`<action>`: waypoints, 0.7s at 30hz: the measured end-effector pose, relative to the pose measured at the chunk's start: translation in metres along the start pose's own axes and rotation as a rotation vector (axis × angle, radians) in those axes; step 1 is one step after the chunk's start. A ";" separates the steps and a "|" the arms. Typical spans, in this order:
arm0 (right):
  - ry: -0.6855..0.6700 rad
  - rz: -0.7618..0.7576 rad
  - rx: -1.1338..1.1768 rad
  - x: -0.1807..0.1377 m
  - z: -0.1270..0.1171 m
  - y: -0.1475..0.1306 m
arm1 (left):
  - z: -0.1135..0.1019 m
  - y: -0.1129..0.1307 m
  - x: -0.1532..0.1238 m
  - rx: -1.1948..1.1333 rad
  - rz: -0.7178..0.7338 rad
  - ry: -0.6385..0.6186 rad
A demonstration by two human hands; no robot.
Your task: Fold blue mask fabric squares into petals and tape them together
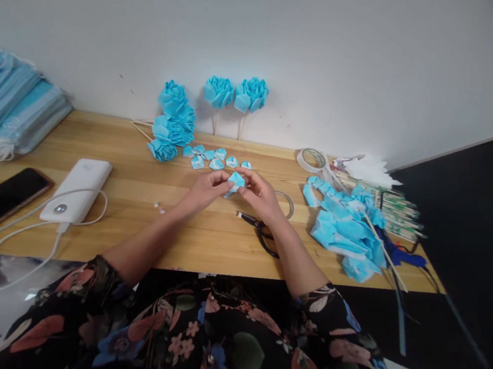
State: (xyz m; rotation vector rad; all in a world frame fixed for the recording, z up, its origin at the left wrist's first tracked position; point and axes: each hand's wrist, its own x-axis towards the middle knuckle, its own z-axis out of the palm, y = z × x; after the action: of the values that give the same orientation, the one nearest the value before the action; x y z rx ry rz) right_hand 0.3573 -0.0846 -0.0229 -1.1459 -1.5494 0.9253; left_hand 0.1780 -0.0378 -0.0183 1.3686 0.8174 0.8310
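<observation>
Between my two hands is a small folded blue paper piece [237, 180], its top coming to a point. My left hand [209, 189] pinches its left side, and my right hand [258, 193] grips the right side with thumb and fingers. Just beyond my fingertips, several similar folded blue pieces [217, 163] lie in loose rows on the wooden table [135, 237]. Black-handled scissors [263, 233] rest under my right forearm, which partly hides them. A roll of tape [287, 203] lies flat beside my right wrist.
Blue paper flowers [173, 124] on sticks lie at the back, and two flowers [250, 96] lean on the wall. Left are a power bank [81, 190], a phone [2, 200] and stacked masks [17, 102]. Right are crumpled blue paper [342, 235] and white tape [312, 159].
</observation>
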 end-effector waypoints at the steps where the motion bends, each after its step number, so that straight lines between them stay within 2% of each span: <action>1: 0.002 -0.003 0.005 0.000 0.000 0.000 | 0.000 0.000 0.000 0.012 0.005 0.001; 9: 0.026 0.005 -0.002 0.001 0.000 -0.001 | 0.002 0.007 -0.001 -0.041 -0.030 -0.015; 17: 0.012 0.065 0.118 0.000 0.001 -0.003 | -0.001 -0.001 0.001 0.041 -0.004 -0.081; 21: 0.054 0.064 0.118 0.001 0.000 -0.003 | -0.001 0.001 0.000 0.091 0.025 -0.116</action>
State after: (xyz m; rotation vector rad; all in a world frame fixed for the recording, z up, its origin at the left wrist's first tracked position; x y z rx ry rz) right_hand 0.3565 -0.0844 -0.0201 -1.1323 -1.4033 1.0075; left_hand 0.1775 -0.0370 -0.0175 1.4959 0.7574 0.7336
